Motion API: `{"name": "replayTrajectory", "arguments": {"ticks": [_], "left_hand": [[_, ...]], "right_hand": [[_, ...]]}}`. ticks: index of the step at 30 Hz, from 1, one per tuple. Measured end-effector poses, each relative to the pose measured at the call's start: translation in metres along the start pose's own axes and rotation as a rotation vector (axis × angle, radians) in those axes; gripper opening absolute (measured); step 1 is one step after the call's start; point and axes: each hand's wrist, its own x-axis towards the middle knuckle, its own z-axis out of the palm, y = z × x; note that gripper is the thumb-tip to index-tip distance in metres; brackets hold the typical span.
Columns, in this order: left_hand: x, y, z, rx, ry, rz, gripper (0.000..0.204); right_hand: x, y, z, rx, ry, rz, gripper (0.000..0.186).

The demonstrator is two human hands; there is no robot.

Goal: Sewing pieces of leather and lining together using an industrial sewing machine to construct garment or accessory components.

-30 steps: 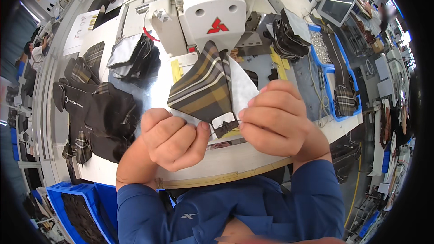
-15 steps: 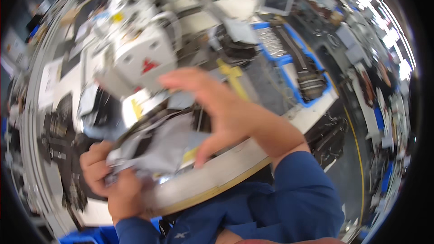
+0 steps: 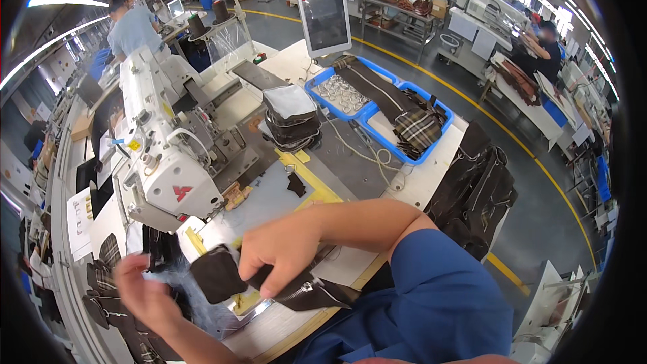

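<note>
My right hand [image 3: 283, 246] grips a dark brown fabric piece [image 3: 219, 275] at the near edge of the sewing table, its fingers and thumb pinched over the cloth. The fabric has a squarish flap to the left of the hand, and a silver zipper [image 3: 303, 288] runs along the part to the right. My left hand [image 3: 145, 290] is raised apart from the fabric, slightly blurred, with its fingers stretched and nothing in them. Beyond both hands stands a white industrial sewing machine [image 3: 172, 175].
A stack of dark fabric pieces [image 3: 293, 125] sits behind the yellow-taped work plate [image 3: 313, 175]. Blue trays [image 3: 367, 116] hold metal rings and plaid straps. More dark fabric hangs at the right edge [image 3: 475, 195] and lies at lower left [image 3: 111, 303]. A monitor [image 3: 325, 20] stands behind.
Before, my left hand held grey-and-dark fabric at the near edge while my right hand was spread above it. Now my right hand grips dark fabric and my left is free; the view has tilted up.
</note>
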Motion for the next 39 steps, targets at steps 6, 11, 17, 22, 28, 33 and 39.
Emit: {"name": "replayTrajectory", "arguments": {"ticks": [6, 11, 17, 22, 28, 33, 39], "left_hand": [[0.021, 0.068, 0.08, -0.099, -1.221, -0.163, 0.069], [0.031, 0.074, 0.083, -0.383, -1.285, 0.153, 0.025], [0.037, 0.113, 0.059, -0.689, -0.51, -0.243, 0.023], [0.048, 0.105, 0.044, -0.857, -0.226, -0.204, 0.047], [0.042, 0.073, 0.016, -0.965, -0.243, -0.278, 0.051], [0.028, 0.063, 0.007, -0.822, 0.083, -0.218, 0.046], [0.021, 0.045, -0.003, -0.851, 0.18, -0.21, 0.043]], "right_hand": [[-0.018, -0.035, 0.0, 0.175, 0.031, -0.079, 0.037], [-0.036, -0.02, -0.006, 0.427, 0.205, -0.131, 0.037], [-0.045, 0.059, 0.049, 0.592, 0.445, -0.308, 0.089], [-0.008, -0.021, 0.029, 0.084, 0.238, -0.033, 0.072], [0.003, -0.011, 0.041, 0.135, 0.197, 0.223, 0.053], [0.006, 0.002, 0.046, 0.066, 0.059, 0.209, 0.049], [0.011, 0.024, 0.065, 0.151, -0.004, 0.403, 0.043]]}}
